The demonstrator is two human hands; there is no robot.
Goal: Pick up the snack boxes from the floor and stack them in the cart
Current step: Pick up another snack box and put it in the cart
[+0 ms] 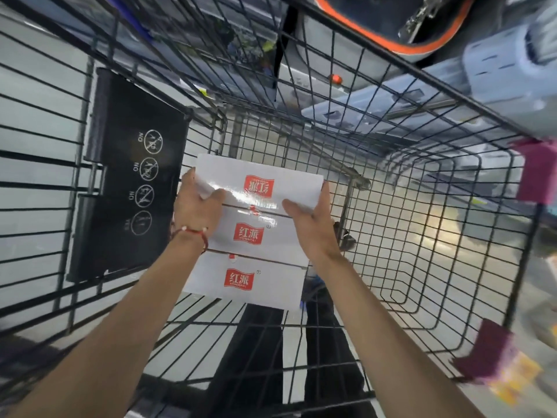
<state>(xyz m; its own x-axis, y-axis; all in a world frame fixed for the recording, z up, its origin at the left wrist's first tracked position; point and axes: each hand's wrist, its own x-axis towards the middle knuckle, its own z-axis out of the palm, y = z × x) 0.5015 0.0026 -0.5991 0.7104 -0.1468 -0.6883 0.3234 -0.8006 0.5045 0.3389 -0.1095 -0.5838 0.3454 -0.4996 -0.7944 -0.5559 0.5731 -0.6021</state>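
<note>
In the cart (422, 236), left hand (196, 206) and right hand (310, 218) around top box (271, 171).

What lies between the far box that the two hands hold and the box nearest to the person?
A third white box with a red logo lies between the far box and the nearest box, seen in the head view.

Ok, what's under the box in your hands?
The held box overlaps a second box; a third box lies nearer. Anything else beneath it is covered.
</note>
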